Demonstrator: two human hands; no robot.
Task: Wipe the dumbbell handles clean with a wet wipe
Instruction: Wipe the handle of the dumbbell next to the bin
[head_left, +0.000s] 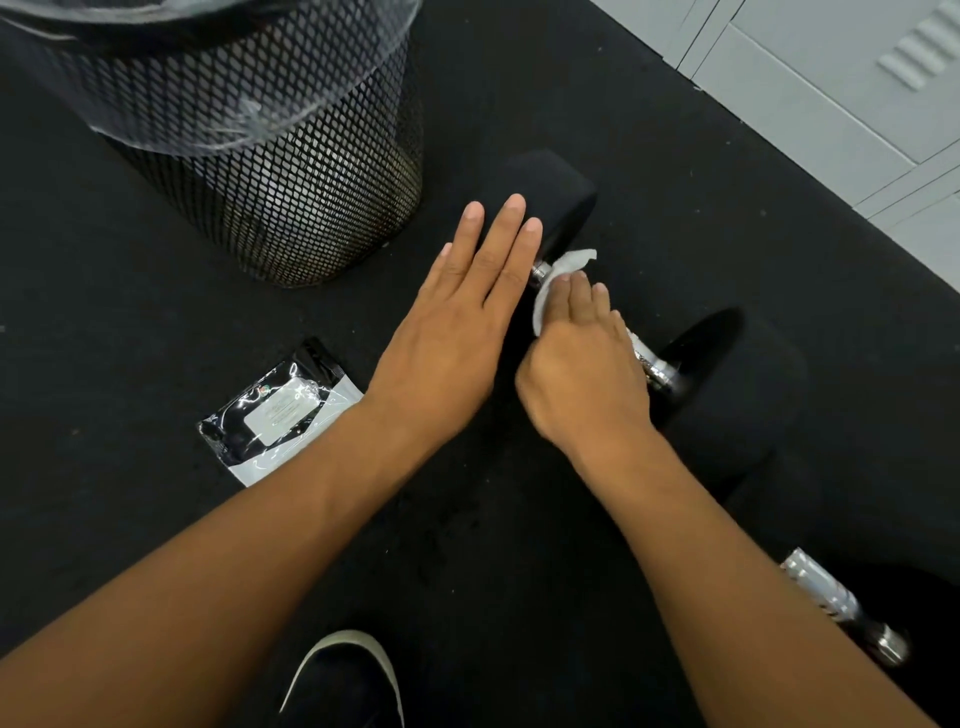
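A black dumbbell (727, 395) lies on the dark floor mat, its chrome handle (649, 361) running from upper left to lower right. My right hand (584, 374) is closed around the handle with a white wet wipe (558, 275) wrapped under its fingers. My left hand (462, 322) lies flat with fingers apart on the dumbbell's far black head (561, 192), pressing on it. A second dumbbell's chrome handle (826, 592) shows at the lower right, partly hidden by my right forearm.
A black mesh waste bin (291, 171) with a clear liner stands at the upper left. A black and white wipe packet (280, 410) lies on the mat to the left of my left arm. Grey lockers (831, 88) fill the upper right. My shoe (348, 680) is at the bottom.
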